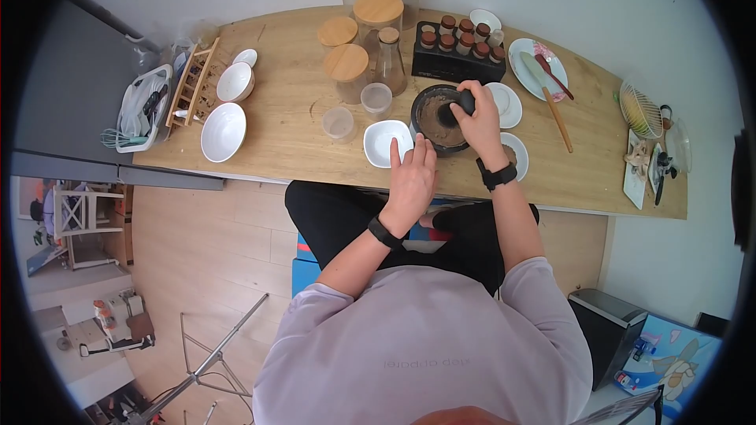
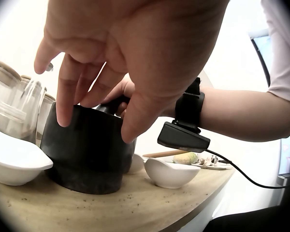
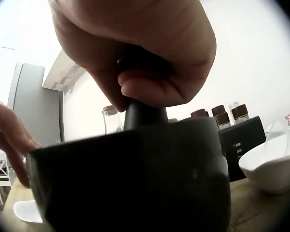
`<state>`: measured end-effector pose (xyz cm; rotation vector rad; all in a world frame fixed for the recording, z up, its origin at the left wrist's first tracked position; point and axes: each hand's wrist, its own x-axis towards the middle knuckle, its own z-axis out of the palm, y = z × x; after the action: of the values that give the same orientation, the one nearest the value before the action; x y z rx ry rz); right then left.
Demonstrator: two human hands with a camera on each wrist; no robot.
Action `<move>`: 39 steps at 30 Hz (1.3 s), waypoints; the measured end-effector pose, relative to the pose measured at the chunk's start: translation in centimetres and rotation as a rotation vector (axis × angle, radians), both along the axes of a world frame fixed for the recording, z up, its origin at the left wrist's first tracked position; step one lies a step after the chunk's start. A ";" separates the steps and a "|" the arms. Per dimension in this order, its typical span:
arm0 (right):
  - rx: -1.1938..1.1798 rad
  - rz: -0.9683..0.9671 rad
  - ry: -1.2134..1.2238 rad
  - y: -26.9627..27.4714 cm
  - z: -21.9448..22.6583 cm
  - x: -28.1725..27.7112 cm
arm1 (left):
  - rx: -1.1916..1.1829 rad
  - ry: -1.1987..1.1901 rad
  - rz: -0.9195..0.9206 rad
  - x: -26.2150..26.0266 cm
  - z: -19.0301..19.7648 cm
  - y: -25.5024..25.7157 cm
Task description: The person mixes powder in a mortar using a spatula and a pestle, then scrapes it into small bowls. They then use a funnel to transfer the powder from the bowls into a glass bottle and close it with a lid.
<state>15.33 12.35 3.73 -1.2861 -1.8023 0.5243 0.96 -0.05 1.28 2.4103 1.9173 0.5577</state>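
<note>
A dark mortar with brown powder inside stands near the table's front edge. The right hand grips a black pestle, its lower end in the powder; in the right wrist view the fingers wrap round the pestle. The left hand lies at the mortar's near-left rim, fingers extended; in the left wrist view its fingertips touch the mortar. A white square bowl stands just left of the mortar.
Behind are a black rack of jars and wooden-lidded canisters. White dishes stand right of the mortar, with a plate of utensils farther off. White bowls and a wooden rack are at the left.
</note>
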 end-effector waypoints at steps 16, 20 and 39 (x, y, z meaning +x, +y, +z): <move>-0.063 0.091 -0.029 -0.5 1.5 1.0 | 0.036 0.019 0.021 -0.2 -0.4 -0.1; -0.042 0.087 -0.093 -1.2 3.8 1.3 | 0.088 0.024 0.031 0.0 -0.7 0.0; -0.242 0.199 -0.152 -0.2 3.1 1.2 | 0.024 0.032 0.009 -0.2 -0.5 0.2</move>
<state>16.49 12.14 6.84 -1.3439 -2.0561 0.7940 0.76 0.11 0.79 2.4416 1.9460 0.5488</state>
